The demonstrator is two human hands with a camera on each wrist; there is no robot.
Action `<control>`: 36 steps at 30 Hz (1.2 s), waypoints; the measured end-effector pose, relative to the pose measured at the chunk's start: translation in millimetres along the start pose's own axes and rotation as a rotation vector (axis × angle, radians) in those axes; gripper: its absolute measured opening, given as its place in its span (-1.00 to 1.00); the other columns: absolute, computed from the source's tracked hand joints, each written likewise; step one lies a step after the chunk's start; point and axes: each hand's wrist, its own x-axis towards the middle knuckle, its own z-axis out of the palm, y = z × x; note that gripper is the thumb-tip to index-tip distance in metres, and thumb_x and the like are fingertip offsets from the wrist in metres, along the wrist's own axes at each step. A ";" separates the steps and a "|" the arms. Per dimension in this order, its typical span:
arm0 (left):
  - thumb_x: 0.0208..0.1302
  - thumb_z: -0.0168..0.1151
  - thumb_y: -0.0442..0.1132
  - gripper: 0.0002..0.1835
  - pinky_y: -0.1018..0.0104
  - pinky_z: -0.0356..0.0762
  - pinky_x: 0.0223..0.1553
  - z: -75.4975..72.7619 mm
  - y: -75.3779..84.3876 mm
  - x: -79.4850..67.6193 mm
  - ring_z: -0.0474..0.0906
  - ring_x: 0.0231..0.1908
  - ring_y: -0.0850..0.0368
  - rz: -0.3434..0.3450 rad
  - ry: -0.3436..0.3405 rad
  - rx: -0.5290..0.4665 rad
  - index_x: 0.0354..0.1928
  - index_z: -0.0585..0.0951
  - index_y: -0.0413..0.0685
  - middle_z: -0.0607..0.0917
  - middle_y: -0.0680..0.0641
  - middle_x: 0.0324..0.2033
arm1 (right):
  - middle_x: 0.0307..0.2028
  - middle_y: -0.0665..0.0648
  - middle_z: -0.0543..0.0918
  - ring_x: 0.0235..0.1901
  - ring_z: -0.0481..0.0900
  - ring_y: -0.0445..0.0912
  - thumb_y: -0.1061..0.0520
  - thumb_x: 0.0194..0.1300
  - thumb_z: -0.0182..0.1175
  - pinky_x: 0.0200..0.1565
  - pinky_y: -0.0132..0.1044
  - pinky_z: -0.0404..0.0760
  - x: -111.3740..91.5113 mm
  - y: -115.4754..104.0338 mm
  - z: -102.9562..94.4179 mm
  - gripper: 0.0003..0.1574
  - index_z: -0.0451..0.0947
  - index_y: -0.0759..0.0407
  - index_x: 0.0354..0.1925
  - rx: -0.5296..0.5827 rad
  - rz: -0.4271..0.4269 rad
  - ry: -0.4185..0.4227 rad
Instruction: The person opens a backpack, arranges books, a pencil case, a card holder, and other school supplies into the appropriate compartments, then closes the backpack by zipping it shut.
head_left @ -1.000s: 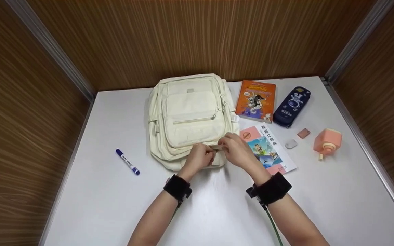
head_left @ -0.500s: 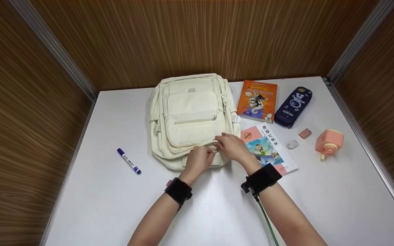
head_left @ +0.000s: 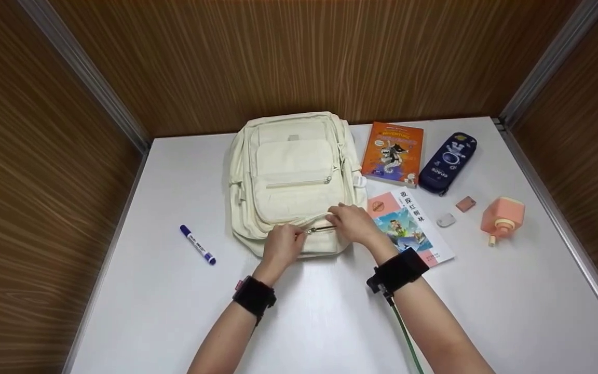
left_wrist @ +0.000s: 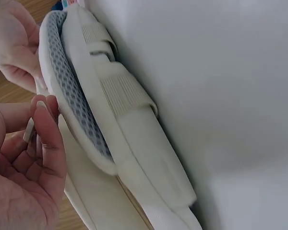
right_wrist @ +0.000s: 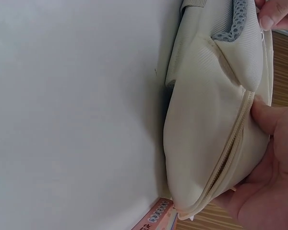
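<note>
A cream backpack [head_left: 296, 161] lies on the white table, front side up, its near end toward me. My left hand [head_left: 281, 245] pinches the zipper pull at that near end, thumb against curled forefinger. Just right of its fingertips shows the metal zipper slider [head_left: 311, 230], with a dark slit running from there toward my right hand [head_left: 353, 224]. That hand grips the near right corner of the bag; in the right wrist view its thumb [right_wrist: 265, 117] presses beside a zipper seam [right_wrist: 230, 148] and the fingers go behind the fabric. Grey mesh padding [left_wrist: 72, 81] shows on the bag's underside.
Right of the bag lie an orange book [head_left: 392, 153], a pink-and-white book [head_left: 405, 228] and a navy pencil case [head_left: 448, 162]. Farther right are a pink eraser [head_left: 465, 203], a small white piece [head_left: 445, 220] and a pink bottle [head_left: 504, 215]. A blue marker [head_left: 198, 244] lies left.
My left hand has slid left along the bag's near end with the zipper pull, and a dark slit has opened behind it. My right hand has moved slightly left onto the corner and stays there.
</note>
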 end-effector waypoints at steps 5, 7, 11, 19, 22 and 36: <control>0.21 0.27 -0.33 -0.80 0.27 0.41 -0.56 -10.0 -11.4 -4.8 0.43 -0.65 0.21 -0.004 0.003 -0.004 -0.56 0.73 -0.09 0.62 0.05 -0.68 | -0.01 0.27 0.67 0.07 0.54 0.29 -0.02 0.52 0.01 0.12 0.15 0.41 -0.7 0.8 -0.6 -0.63 0.60 0.20 -0.04 0.023 0.024 -0.019; 0.20 0.28 -0.33 -0.82 0.27 0.41 -0.56 -13.7 -15.5 -6.9 0.42 -0.66 0.21 -0.015 0.001 -0.010 -0.54 0.74 -0.10 0.61 0.06 -0.68 | 0.02 0.28 0.66 0.08 0.53 0.29 -0.02 0.53 0.00 0.13 0.14 0.40 -0.7 1.1 -1.1 -0.61 0.60 0.21 0.00 0.030 0.029 -0.029; 0.23 0.27 -0.33 -0.81 0.24 0.40 -0.55 -20.1 -23.6 -10.7 0.42 -0.66 0.19 -0.044 -0.004 -0.021 -0.54 0.73 -0.10 0.59 0.06 -0.69 | 0.07 0.29 0.62 0.14 0.48 0.30 -0.02 0.53 0.00 0.19 0.14 0.35 -0.7 0.9 -2.9 -0.57 0.58 0.23 0.08 0.046 0.051 -0.038; 0.17 0.31 -0.35 -0.80 0.20 0.41 -0.50 -28.9 -40.6 -19.8 0.45 -0.59 0.15 -0.061 0.034 -0.018 -0.61 0.68 -0.06 0.58 0.08 -0.68 | 0.12 0.31 0.59 0.16 0.45 0.31 -0.03 0.53 -0.01 0.21 0.17 0.31 -1.3 0.2 -3.8 -0.55 0.56 0.24 0.12 0.049 0.060 -0.057; 0.18 0.33 -0.35 -0.83 0.20 0.41 -0.50 -32.3 -44.2 -21.9 0.46 -0.58 0.14 -0.077 0.044 -0.023 -0.57 0.71 -0.09 0.61 0.06 -0.65 | 0.15 0.31 0.57 0.20 0.42 0.31 -0.03 0.53 -0.01 0.23 0.16 0.29 -1.7 0.7 -3.7 -0.54 0.55 0.24 0.15 0.056 0.062 -0.065; 0.33 0.18 -0.46 -0.83 0.14 0.54 -0.32 -29.6 -43.0 -25.1 0.54 -0.43 0.07 -0.125 -0.091 0.002 -0.41 0.67 -0.21 0.61 -0.01 -0.54 | -0.09 0.13 0.70 -0.03 0.62 0.09 -0.23 0.32 0.24 0.24 0.29 0.18 5.0 -42.6 4.3 -0.51 0.64 0.11 -0.03 -0.174 -0.078 -0.022</control>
